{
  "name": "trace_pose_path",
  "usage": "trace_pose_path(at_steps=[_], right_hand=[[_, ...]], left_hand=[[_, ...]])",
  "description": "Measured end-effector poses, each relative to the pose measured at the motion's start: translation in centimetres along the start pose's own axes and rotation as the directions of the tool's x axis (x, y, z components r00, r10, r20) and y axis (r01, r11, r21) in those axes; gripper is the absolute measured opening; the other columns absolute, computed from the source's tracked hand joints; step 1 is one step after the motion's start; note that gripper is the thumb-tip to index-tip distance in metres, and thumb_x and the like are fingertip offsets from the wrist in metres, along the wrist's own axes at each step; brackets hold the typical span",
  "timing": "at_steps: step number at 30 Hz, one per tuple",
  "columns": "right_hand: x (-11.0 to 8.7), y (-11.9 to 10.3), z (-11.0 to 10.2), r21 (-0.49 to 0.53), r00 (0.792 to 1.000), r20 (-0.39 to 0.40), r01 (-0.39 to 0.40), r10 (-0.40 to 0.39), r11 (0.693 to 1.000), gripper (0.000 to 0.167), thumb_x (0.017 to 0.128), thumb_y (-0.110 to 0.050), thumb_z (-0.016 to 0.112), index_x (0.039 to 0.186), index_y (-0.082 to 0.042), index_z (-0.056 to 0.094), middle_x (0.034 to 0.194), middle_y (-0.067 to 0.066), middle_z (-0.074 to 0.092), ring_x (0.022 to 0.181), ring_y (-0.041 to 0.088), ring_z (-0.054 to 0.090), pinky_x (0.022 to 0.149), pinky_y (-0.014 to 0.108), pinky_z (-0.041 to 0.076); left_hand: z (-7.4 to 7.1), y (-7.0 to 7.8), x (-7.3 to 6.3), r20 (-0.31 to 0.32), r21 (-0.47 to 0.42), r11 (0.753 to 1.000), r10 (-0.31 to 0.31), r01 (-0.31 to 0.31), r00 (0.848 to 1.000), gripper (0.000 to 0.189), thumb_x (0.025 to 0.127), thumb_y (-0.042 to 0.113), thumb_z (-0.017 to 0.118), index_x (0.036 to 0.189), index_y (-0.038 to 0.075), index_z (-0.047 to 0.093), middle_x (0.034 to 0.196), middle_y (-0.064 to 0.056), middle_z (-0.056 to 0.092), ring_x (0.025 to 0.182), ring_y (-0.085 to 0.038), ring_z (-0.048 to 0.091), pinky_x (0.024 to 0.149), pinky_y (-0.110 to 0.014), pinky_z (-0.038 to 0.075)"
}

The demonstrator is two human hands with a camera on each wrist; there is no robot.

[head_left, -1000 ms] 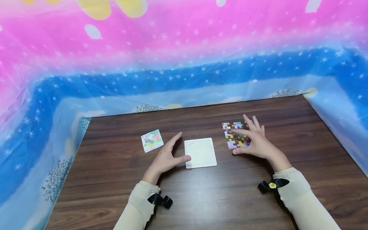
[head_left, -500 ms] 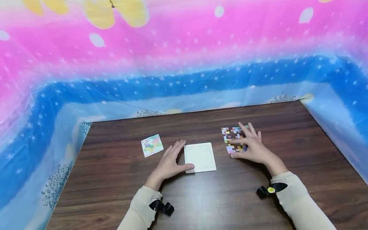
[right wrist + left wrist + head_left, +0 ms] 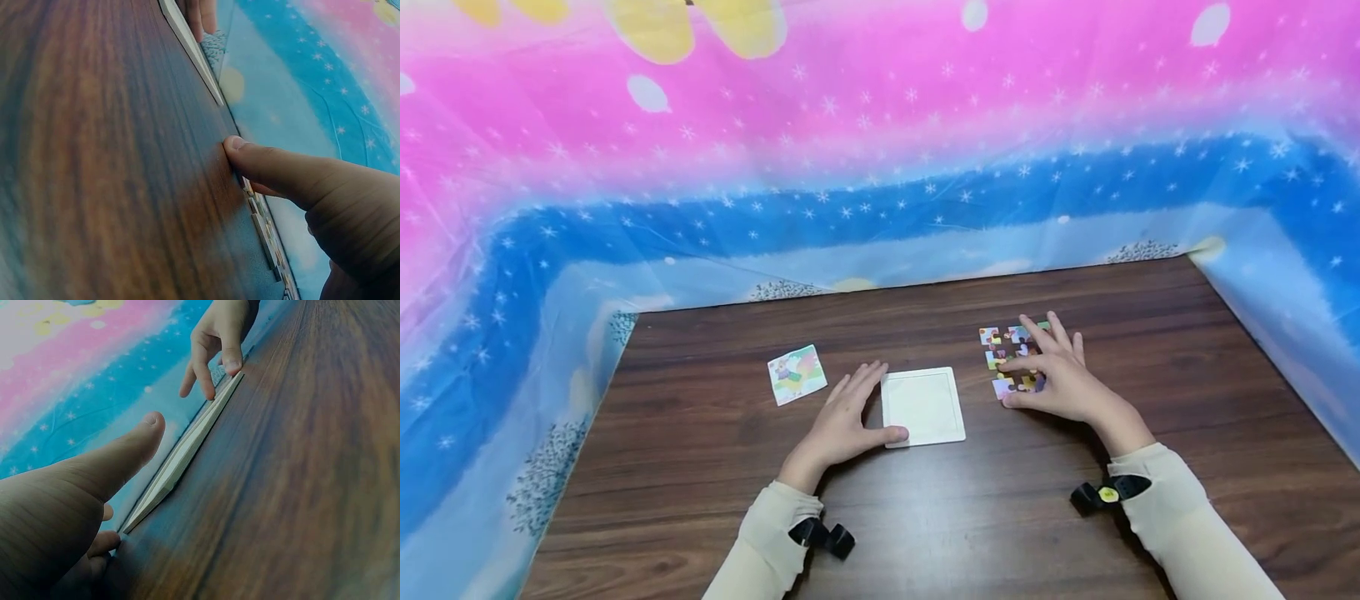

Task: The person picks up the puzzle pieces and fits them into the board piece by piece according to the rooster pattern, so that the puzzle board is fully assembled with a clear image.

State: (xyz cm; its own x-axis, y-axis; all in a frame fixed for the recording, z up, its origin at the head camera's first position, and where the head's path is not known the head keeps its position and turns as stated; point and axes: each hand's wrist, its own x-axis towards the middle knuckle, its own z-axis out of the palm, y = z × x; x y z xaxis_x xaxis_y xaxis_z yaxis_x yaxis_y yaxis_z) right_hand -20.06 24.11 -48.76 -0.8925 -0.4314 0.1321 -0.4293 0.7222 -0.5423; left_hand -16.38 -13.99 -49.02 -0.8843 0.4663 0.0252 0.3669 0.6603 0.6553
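**Pieces reached for, right of tray; tray flanked by left hand**

The white tray (image 3: 925,408) was seen bare on the wooden table (image 3: 737,483). The puzzle pieces (image 3: 992,360) were laid out just right of the tray, partly covered by the right hand (image 3: 1060,379). The picture card (image 3: 797,377) was placed left of the tray, beyond the left hand (image 3: 841,429).

Grip: no piece was seen pinched on the right; thumb and index were held apart, straightish, around the corner piece (image 3: 1002,389) closest to the tray. On the left, the tray was not clasped: fingers were laid along its left edge, thumb over its near left corner; whether it was pressed could not be told.

Step judged as piece pick-up or gathering, with the tray steadied. For a good result, one piece should have been taken by its edges, thin as it was, without neighbours being nudged. Light left-side contact was judged enough to keep the tray from sliding.
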Motion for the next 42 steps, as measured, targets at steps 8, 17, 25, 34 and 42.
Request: trace_pose_path(at_steps=[8,17,25,34,42], right_hand=[[0.1,-0.5,-0.1,-0.063,0.998,0.021,0.054,-0.053,0.997,0.039,0.085,-0.04,0.09,0.119,-0.022,0.083,0.172,0.021,0.024,0.158,0.054,-0.006,0.116,0.082,-0.009],[0.4,-1.1,-0.1,-0.055,0.998,0.017,0.057,-0.056,0.997,0.031,0.084,-0.029,0.092,0.109,-0.014,0.082,0.17,0.023,0.028,0.159,0.052,-0.001,0.119,0.08,-0.003],[0.4,-1.6,0.4,-0.039,0.998,-0.014,0.065,-0.066,0.997,0.03,0.082,-0.027,0.093,0.106,-0.012,0.083,0.167,0.024,0.034,0.158,0.053,0.005,0.118,0.083,0.002],[1.8,-4.2,1.8,0.01,0.991,0.006,0.134,-0.134,0.991,0.027,0.085,-0.03,0.092,0.105,-0.015,0.082,0.167,0.023,0.035,0.159,0.052,0.007,0.118,0.083,0.005],[3.6,-6.2,3.3,0.061,0.985,-0.008,0.17,-0.17,0.983,0.029,0.084,-0.027,0.092,0.106,-0.012,0.082,0.167,0.023,0.036,0.159,0.051,0.008,0.12,0.079,0.008]], left_hand=[[0.3,0.0,-0.1,0.002,0.01,1.0,-0.014,0.014,1.0,0.106,0.088,0.051,0.084,0.168,0.01,0.029,0.173,-0.01,0.027,0.162,-0.028,0.016,0.132,-0.052,0.006],[-0.1,0.1,-0.1,0.03,0.054,0.999,-0.011,0.009,0.999,0.115,0.082,0.057,0.087,0.168,0.007,0.029,0.174,-0.012,0.023,0.162,-0.029,0.014,0.132,-0.051,0.006],[-0.3,0.1,-0.1,0.064,0.063,0.998,-0.015,0.011,0.998,0.122,0.078,0.055,0.091,0.167,0.003,0.027,0.175,-0.012,0.021,0.163,-0.028,0.012,0.132,-0.049,0.007],[0.0,0.1,-0.5,0.044,0.071,0.997,-0.035,0.032,0.998,0.122,0.076,0.056,0.092,0.167,0.004,0.03,0.174,-0.011,0.023,0.162,-0.029,0.014,0.132,-0.048,0.007],[-0.2,0.4,-0.3,0.052,0.077,0.997,-0.031,0.027,0.998,0.12,0.077,0.057,0.091,0.167,0.006,0.03,0.175,-0.009,0.023,0.162,-0.028,0.014,0.132,-0.047,0.007]])
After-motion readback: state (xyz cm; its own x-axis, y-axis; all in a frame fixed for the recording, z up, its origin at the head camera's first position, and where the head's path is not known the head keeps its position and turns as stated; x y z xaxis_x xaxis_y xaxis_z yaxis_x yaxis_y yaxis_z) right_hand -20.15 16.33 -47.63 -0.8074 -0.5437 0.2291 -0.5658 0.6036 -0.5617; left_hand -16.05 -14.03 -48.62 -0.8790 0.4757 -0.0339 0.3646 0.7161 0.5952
